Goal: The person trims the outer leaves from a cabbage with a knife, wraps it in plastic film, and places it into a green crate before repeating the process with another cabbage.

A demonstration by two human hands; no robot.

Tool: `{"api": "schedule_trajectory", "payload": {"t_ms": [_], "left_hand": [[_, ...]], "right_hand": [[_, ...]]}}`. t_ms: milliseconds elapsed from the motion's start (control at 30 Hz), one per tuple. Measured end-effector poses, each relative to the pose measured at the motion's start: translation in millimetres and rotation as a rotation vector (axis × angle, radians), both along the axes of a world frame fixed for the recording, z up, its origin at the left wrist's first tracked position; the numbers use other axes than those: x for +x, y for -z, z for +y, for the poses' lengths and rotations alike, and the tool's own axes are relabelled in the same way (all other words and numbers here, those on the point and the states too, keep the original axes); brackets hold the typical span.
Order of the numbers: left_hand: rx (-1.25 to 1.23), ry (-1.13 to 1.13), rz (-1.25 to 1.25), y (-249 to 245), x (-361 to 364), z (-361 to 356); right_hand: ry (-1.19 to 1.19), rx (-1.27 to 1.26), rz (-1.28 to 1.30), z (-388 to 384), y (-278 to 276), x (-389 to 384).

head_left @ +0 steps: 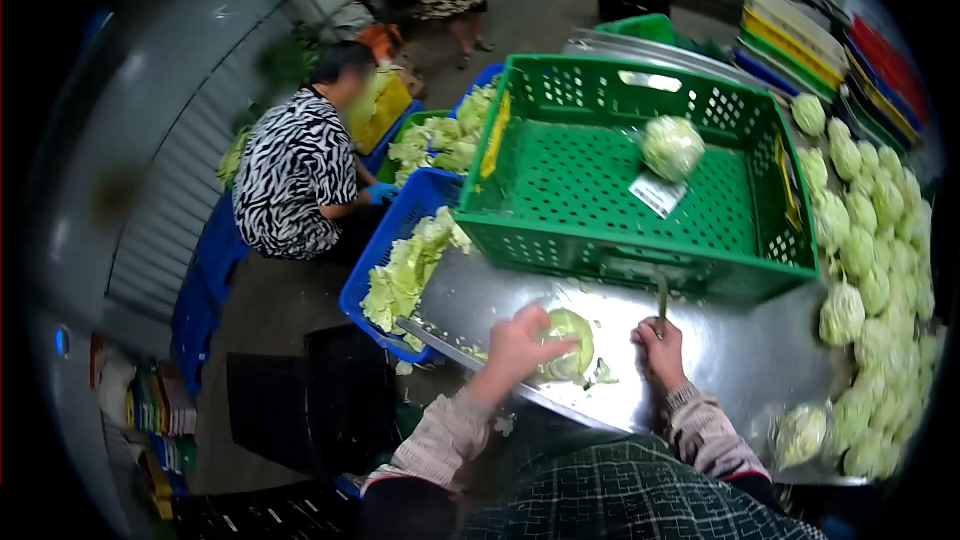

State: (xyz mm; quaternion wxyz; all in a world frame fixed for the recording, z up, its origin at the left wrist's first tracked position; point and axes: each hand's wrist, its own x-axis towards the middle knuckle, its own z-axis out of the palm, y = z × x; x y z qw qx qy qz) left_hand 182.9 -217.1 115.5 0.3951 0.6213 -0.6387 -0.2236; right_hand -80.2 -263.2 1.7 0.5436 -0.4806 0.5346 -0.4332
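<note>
My right hand (pixel 661 352) is closed around the handle of a knife (pixel 662 298), whose blade points up and away from me. A trimmed pale green cabbage (pixel 570 344) lies on the metal table (pixel 722 345) in front of me, with small leaf scraps beside it. At the cabbage's left side is my left hand (pixel 518 348), its thumb and fingers apart and the thumb at the cabbage's edge. Just beyond stands a green perforated crate (pixel 640 265) holding one wrapped cabbage (pixel 672 148) and a white printed label (pixel 658 194).
Many cabbages (pixel 872 270) are piled along the right, with a wrapped one (pixel 801 435) near the front edge. A blue crate (pixel 362 280) of loose leaves (pixel 402 275) stands at the left. A co-worker in a zebra-patterned top (pixel 298 172) crouches beyond it. Stacked crates (pixel 790 35) stand behind.
</note>
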Motion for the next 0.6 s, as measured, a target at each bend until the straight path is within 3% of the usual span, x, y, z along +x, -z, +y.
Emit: {"api": "schedule_trajectory", "payload": {"t_ms": [67, 100, 233, 300, 333, 367, 400, 467, 533, 600], "left_hand": [[0.236, 0.154, -0.515, -9, 14, 12], [0.373, 0.187, -0.555, -15, 24, 10], [0.239, 0.098, -0.52, 25, 67, 21], [0.461, 0.085, -0.241, 42, 69, 16], [0.575, 0.09, -0.089, 45, 70, 13], [0.674, 0.098, 0.004, 38, 67, 8], [0.611, 0.038, -0.05, 34, 68, 6], [0.506, -0.038, -0.154, 38, 62, 5], [0.153, 0.024, 0.033, 88, 76, 1], [0.238, 0.061, 0.46, 91, 68, -2]], "right_hand": [[0.036, 0.011, 0.07, 0, -23, -1], [0.04, 0.02, 0.059, -2, -29, 0], [0.057, 0.004, 0.097, 7, -13, -12], [0.02, -0.072, 0.165, 11, -2, -17], [0.013, -0.066, 0.077, 13, -4, -11], [-0.017, -0.055, 0.141, 18, -26, -4], [-0.038, -0.043, 0.205, 17, -48, 1], [-0.044, -0.168, 0.291, 8, -18, -9], [-0.061, -0.21, 0.365, 5, -30, -8], [-0.083, -0.306, 0.371, -3, -17, -8]]}}
